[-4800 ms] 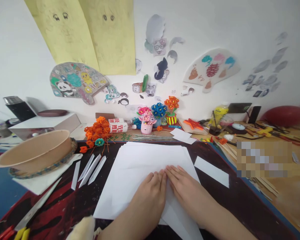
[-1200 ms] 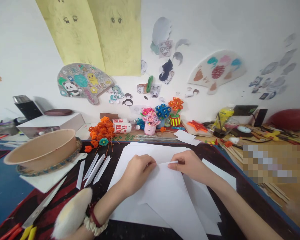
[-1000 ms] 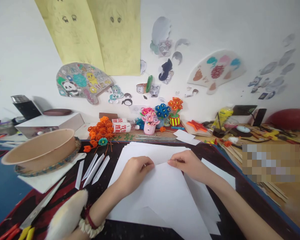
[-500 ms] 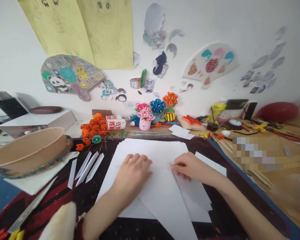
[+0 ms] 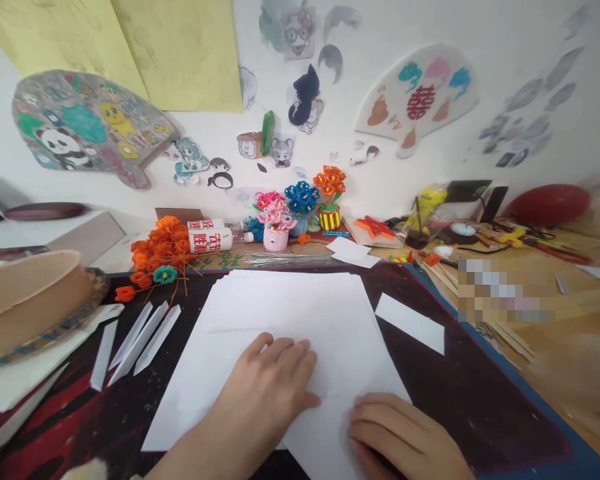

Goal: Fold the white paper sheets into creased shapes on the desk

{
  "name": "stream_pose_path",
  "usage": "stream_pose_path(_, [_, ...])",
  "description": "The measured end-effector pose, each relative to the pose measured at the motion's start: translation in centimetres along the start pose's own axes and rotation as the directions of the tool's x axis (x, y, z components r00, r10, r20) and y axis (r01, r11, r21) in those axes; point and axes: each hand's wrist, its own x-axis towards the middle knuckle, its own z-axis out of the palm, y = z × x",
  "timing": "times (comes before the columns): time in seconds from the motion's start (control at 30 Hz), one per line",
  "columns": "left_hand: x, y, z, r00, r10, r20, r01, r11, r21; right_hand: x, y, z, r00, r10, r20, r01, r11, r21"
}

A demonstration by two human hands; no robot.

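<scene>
A stack of white paper [image 5: 290, 300] lies on the dark mat in front of me. On top is a white sheet [image 5: 325, 427] whose narrow end points toward me. My left hand [image 5: 275, 380] lies palm down on the paper with its fingers spread, pressing on it and holding nothing. At the sheet's right edge, my right hand [image 5: 405, 433] has its fingers together and curled round the edge, with the thumb hidden beneath. Left of the stack are several narrow folded paper strips [image 5: 140, 340]. A smaller white paper piece [image 5: 410, 323] rests to the right.
Scissors [image 5: 20, 413] and a round tan container [image 5: 30, 293] are at the left. Orange pipe-cleaner flowers [image 5: 160, 247], a bottle [image 5: 207, 237] and small flower pots [image 5: 276, 237] line the back. Thin wooden sticks [image 5: 505, 340] lie to the right.
My right hand has slid down along the sheet's edge toward me. My left hand has moved slightly nearer and stays on the paper. The view has shifted a little.
</scene>
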Motion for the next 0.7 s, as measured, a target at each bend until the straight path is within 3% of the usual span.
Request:
stream_pose_path(0.2, [-0.5, 0.8, 0.6, 0.965, 0.224, -0.138, -0.207, 0.97, 0.127, -0.8, 0.4, 0.7, 0.996, 0.011, -0.093, -0.016, 0.998, -0.057])
stream_pose_path(0.33, [-1.0, 1.6, 1.0, 0.923, 0.358, -0.141, -0.315, 0.914, 0.257, -1.3, 0.3, 0.8, 0.995, 0.016, -0.094, -0.024, 0.996, -0.087])
stream_pose_path(0.43, [-1.0, 2.0, 1.0, 0.914, 0.38, -0.142, -0.332, 0.901, 0.28, -1.3, 0.2, 0.8, 0.998, 0.023, -0.054, -0.027, 0.997, -0.075])
stream_pose_path(0.7, [-0.8, 2.2, 1.2, 0.913, 0.375, -0.161, -0.319, 0.902, 0.292, -0.9, 0.2, 1.1, 0.994, 0.012, -0.106, -0.017, 0.998, -0.052])
